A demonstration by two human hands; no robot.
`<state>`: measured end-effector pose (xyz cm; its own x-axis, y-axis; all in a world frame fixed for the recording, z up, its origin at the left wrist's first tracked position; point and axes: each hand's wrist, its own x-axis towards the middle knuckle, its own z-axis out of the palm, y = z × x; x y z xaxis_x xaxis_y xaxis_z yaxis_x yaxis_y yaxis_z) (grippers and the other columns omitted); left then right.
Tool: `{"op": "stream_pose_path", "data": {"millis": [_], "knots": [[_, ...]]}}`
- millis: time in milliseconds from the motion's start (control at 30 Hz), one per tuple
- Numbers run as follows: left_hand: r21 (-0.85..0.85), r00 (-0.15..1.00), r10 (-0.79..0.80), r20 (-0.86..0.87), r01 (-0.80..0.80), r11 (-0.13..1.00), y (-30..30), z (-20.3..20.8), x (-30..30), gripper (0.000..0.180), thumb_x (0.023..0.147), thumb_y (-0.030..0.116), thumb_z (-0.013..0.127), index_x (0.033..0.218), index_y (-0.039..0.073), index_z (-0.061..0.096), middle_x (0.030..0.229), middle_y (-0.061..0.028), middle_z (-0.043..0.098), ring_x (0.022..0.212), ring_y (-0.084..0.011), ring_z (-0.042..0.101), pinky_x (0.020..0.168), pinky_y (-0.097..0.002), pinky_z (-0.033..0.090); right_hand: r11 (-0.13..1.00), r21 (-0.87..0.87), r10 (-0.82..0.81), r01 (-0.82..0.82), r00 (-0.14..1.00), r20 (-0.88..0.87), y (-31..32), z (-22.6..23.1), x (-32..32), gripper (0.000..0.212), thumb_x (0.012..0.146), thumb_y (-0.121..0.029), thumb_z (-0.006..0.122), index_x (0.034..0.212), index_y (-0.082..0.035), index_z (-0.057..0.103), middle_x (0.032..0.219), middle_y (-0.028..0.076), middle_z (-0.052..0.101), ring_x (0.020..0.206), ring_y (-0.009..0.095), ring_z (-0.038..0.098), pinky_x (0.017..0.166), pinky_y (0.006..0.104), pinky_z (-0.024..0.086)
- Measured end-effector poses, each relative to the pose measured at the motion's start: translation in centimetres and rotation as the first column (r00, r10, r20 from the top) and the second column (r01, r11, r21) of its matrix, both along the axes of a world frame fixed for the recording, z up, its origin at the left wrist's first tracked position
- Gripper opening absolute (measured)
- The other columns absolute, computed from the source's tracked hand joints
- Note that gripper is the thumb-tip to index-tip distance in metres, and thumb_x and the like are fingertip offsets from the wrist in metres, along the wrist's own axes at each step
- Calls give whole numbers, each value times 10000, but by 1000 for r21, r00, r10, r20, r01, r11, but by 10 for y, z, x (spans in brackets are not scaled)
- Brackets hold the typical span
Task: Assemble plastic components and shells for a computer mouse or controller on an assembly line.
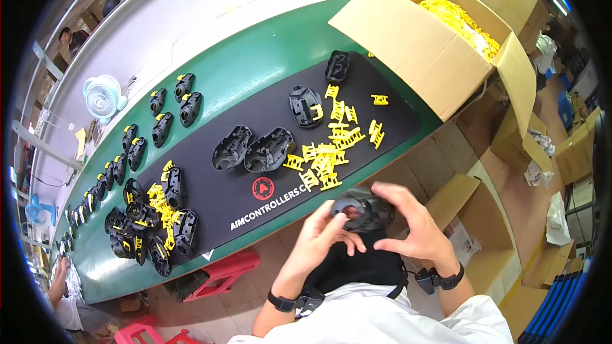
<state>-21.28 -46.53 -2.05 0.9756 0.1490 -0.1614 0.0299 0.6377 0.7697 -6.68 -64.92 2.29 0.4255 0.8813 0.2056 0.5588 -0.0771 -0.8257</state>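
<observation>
In front of my body, past the table's near edge, I hold a black plastic housing (373, 209), rounded and with a round opening at its left end. My left hand (317, 237) grips it by that end, thumb and fingers close to the opening. My right hand (415, 222) curves round its other side, fingers on top and thumb below. Ahead on the black mat (255, 197) lie two open black half-shells (231, 148) side by side. To their right is a loose pile of yellow plastic clips (324, 159). A black shell with a yellow clip (306, 106) lies beyond.
At the far right a large cardboard box (408, 48) holds many yellow parts. A cluster of black shells and yellow clips (162, 210) lies on the mat's left end. Rows of shells (162, 129) line the green table. Red stools (223, 275) stand below. Another person's hand (59, 274) is far left.
</observation>
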Motion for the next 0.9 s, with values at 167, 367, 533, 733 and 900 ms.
{"op": "stream_pose_path", "data": {"millis": [167, 367, 533, 733, 900], "knots": [[-110, 999, -36, 9, 36, 993, 6, 1, 14, 425, 1088, 246, 428, 1427, -7, 390, 1311, -223, 555, 841, -365, 718, 681, -359, 591, 989, -73, -118, 129, 983, 141, 7, -1, 23, 682, 709, -206, 889, 1303, -29, 605, 1237, 173, 631, 1094, 323, 643, 949, 375, 519], [232, 991, 135, 15, -135, 963, 50, -2, -15, 336, 1065, 159, 426, 1327, -38, 496, 1217, -215, 597, 896, -286, 703, 732, -343, 584, 694, -41, -648, 719, 648, 400, 1, -24, 110, 586, 813, -244, 802, 1297, 16, 601, 1248, 212, 625, 1184, 329, 598, 972, 393, 486], [302, 931, 361, 47, -358, 884, 75, 2, -37, 256, 1044, 128, 456, 1213, -35, 559, 1038, -165, 657, 786, -215, 683, 648, -288, 533, 600, 140, -684, 788, 414, 601, 19, -69, 190, 588, 909, -301, 725, 1333, 63, 544, 1312, 300, 584, 1217, 460, 542, 1050, 464, 417], [456, 789, 611, 62, -567, 685, 94, 6, -53, 185, 960, -18, 561, 1140, -16, 605, 941, -92, 650, 679, -104, 587, 597, -220, 447, 466, 297, -739, 833, 182, 649, 37, -83, 149, 487, 1011, -291, 567, 1368, 37, 527, 1361, 263, 539, 1289, 458, 454, 1108, 506, 335], [875, 682, 706, 189, -443, 193, 116, 7, -44, 380, 821, 24, 759, 1184, 33, 645, 992, -37, 530, 763, -98, 543, 652, -236, 445, 851, 129, -496, 509, 702, 511, 85, -38, 60, 269, 909, -60, 646, 1178, -43, 654, 1152, 153, 608, 1129, 329, 560, 978, 424, 459]]}}
